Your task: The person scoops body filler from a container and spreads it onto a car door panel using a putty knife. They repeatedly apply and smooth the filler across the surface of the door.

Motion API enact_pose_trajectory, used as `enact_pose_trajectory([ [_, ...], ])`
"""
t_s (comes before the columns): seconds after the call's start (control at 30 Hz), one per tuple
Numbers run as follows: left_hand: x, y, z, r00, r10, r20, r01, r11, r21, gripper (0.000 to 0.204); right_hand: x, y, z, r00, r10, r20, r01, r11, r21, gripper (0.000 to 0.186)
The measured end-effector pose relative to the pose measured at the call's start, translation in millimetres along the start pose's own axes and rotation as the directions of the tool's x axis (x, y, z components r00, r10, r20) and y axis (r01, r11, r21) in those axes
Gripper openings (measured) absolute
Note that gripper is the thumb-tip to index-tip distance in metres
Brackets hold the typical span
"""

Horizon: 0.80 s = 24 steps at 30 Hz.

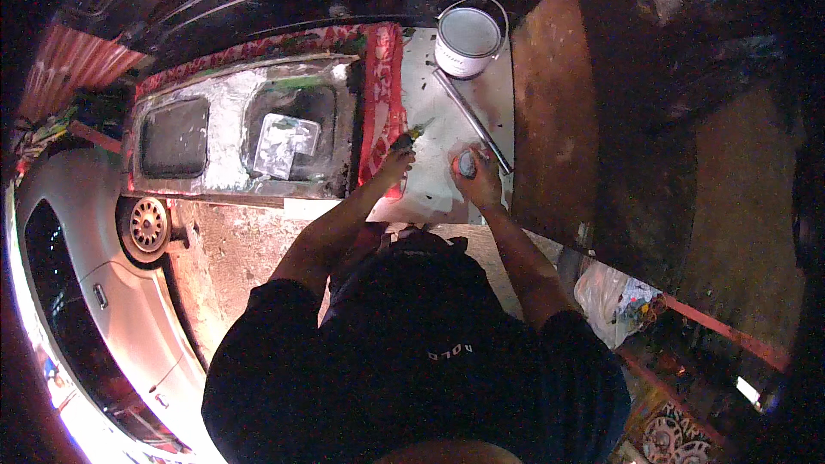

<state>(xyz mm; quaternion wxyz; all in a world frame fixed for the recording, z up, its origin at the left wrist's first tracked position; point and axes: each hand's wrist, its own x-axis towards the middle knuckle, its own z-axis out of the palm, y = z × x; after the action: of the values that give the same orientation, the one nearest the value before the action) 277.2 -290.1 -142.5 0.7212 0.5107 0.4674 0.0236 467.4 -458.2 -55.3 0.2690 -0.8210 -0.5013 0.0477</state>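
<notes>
My left hand is closed around the dark handle of a screwdriver, which has a yellow part near its thin shaft. The shaft points up and to the right, over the white board. Just to the right, my right hand grips a small round container with a greyish top; its sides are mostly hidden by my fingers. Beside that hand lies a silver metal tube, slanting across the board. A white paint can with a raised wire handle and a grey lid stands at the board's far end.
At the left, a worn panel with two dark recesses lies on a red patterned cloth, carrying a clear plastic tray. A silver car and a wheel are farther left. Plastic bags sit at the lower right.
</notes>
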Motion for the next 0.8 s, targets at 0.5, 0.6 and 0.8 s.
enact_pose_trajectory([
  [0.5,-164.0,28.8,-152.7,0.716,0.485,-0.501,-0.523,0.849,0.074,0.019,40.0,-83.2,25.6,0.969,-0.221,-0.109,0.239,0.951,0.198,0.024],
  [0.6,-176.0,26.6,-195.3,0.647,0.433,-0.628,-0.518,0.854,0.054,0.018,53.4,-129.4,41.4,0.947,-0.301,-0.113,0.320,0.913,0.251,0.018],
  [0.8,-165.0,19.2,-286.7,0.507,0.559,-0.656,-0.448,0.821,0.353,0.013,68.3,-230.6,87.0,0.948,-0.318,0.011,0.302,0.908,0.290,0.036],
])
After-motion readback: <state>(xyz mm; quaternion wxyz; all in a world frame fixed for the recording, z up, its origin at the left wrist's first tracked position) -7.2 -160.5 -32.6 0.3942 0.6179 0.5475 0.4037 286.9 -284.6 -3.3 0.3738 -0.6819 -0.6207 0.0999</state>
